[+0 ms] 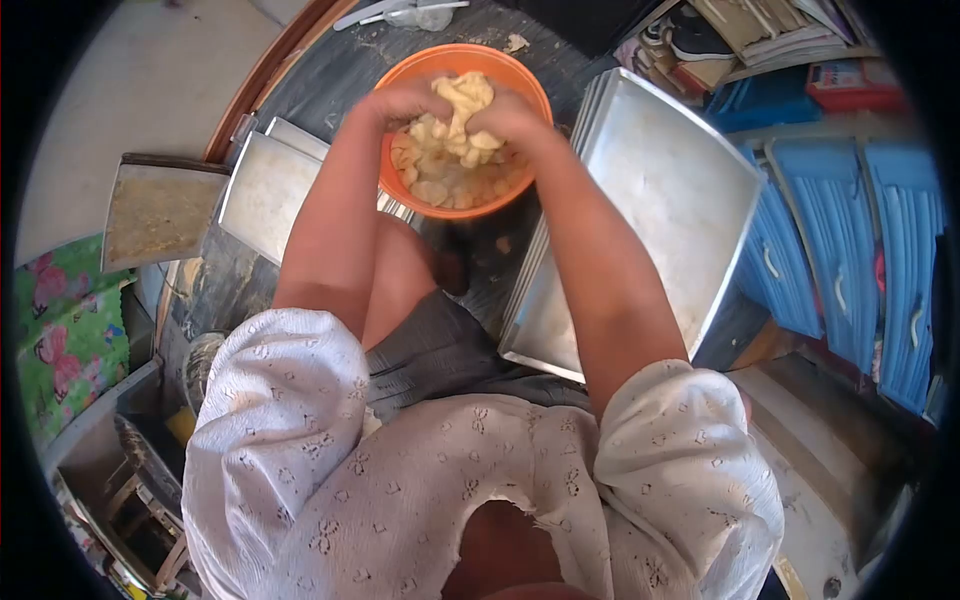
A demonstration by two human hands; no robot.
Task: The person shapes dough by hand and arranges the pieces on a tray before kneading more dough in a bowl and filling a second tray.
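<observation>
An orange basin point(543, 97) stands on the dark work surface in front of me. Inside it lie many pale yellow, roundish pieces point(450, 188). Both my hands are over the basin, holding a lump of pale yellow dough point(466, 110) between them. My left hand point(415, 98) grips the lump from the left side, its fingers blurred and curled inward. From the right, my right hand point(508, 120) has its fingers closed against the dough. The lump hangs down over the pieces in the basin.
Stacked metal trays point(670, 190) lie to the right of the basin. More flat trays point(270, 195) are at the left, beside a worn board point(165, 215). Blue drawers point(835, 240) stand at far right. A clear plastic bag point(420, 17) lies beyond the basin.
</observation>
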